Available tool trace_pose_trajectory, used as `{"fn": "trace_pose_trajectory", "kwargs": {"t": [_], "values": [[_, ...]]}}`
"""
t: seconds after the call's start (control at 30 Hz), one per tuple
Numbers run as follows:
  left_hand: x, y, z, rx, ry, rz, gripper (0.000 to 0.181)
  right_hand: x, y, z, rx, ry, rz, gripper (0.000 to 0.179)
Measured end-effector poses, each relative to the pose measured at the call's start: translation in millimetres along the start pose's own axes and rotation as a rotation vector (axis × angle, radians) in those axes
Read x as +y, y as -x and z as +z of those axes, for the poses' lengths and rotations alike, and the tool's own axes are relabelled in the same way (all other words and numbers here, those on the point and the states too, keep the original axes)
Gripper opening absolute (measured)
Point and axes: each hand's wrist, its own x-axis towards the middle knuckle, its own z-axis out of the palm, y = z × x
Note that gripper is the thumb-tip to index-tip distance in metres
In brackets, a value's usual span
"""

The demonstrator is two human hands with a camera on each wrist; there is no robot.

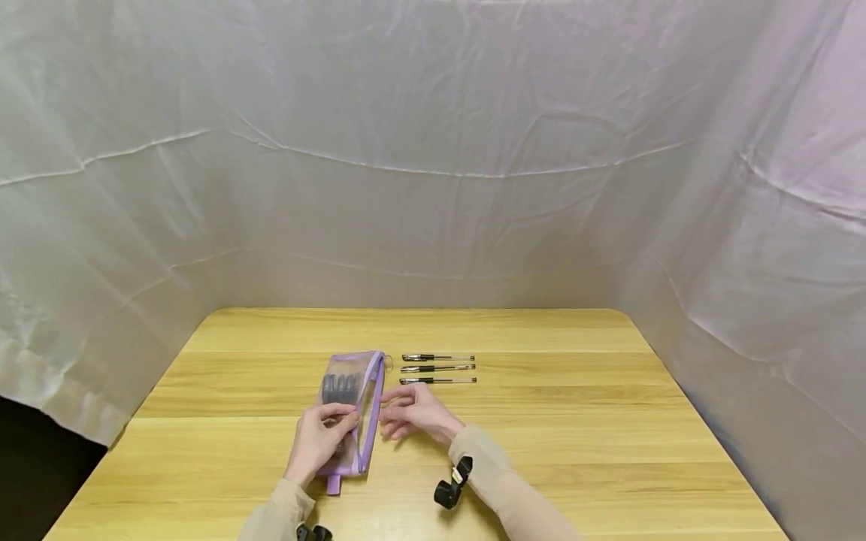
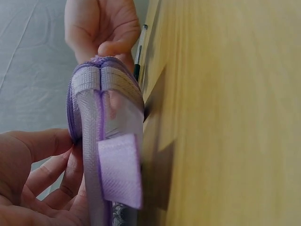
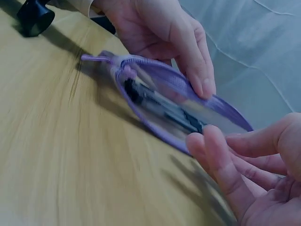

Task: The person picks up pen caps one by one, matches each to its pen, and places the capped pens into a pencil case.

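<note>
A mesh pouch (image 1: 373, 430) with purple zip edging lies on the table, its zipped side gaping toward the right. My left hand (image 1: 318, 442) pinches the upper edge of its opening between thumb and fingers. My right hand (image 1: 421, 413) is just right of the opening, fingers loosely bent; in the right wrist view its fingertips (image 3: 214, 141) are by the lower rim, and whether they touch it I cannot tell. Inside the pouch show dark ring-like shapes (image 1: 340, 388) and, in the right wrist view, a dark and clear pen-like bundle (image 3: 164, 108).
Three black-and-clear pens (image 1: 438, 368) lie side by side beyond my right hand. A purple tab (image 1: 334, 485) sticks out at the pouch's near end. The wooden table (image 1: 609, 436) is enclosed by a pale hanging cloth (image 1: 433, 218).
</note>
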Motion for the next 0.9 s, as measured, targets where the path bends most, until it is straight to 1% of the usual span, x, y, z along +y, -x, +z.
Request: {"fn": "trace_pose_trajectory", "kwargs": {"t": [0.1, 0.2, 0.33, 0.43, 0.5, 0.57, 0.67, 0.73, 0.9], "values": [[0.3, 0.3, 0.3, -0.004, 0.009, -0.005, 0.015, 4.7, 4.9, -11.4, 0.027, 0.020, -0.048, 0.038], [0.5, 0.2, 0.8, -0.007, 0.011, -0.009, 0.015, 8.3, 10.2, -25.9, 0.085, 0.050, -0.100, 0.037], [0.5, 0.2, 1.3, -0.010, 0.007, -0.015, 0.015, 12.9, 15.6, -47.0, 0.230, 0.125, -0.170, 0.032], [0.5, 0.4, 1.3, -0.011, 0.007, -0.019, 0.015, 15.0, 18.6, -62.0, 0.361, 0.218, -0.227, 0.028], [0.7, 0.6, 1.2, -0.011, 0.011, -0.019, 0.015, 15.4, 19.9, -71.2, 0.438, 0.267, -0.243, 0.026], [0.9, 0.7, 1.1, -0.011, 0.014, -0.016, 0.015, 14.8, 20.7, -79.4, 0.488, 0.300, -0.254, 0.026], [0.9, 0.7, 1.1, -0.007, 0.015, -0.010, 0.015, 13.0, 21.5, -90.0, 0.523, 0.322, -0.253, 0.027], [0.9, 0.8, 1.2, -0.005, 0.013, -0.008, 0.015, 11.7, 22.1, -95.9, 0.532, 0.342, -0.257, 0.027], [0.7, 0.4, 1.8, -0.007, 0.012, -0.016, 0.015, 10.9, 22.0, -106.0, 0.537, 0.389, -0.218, 0.030]]}}
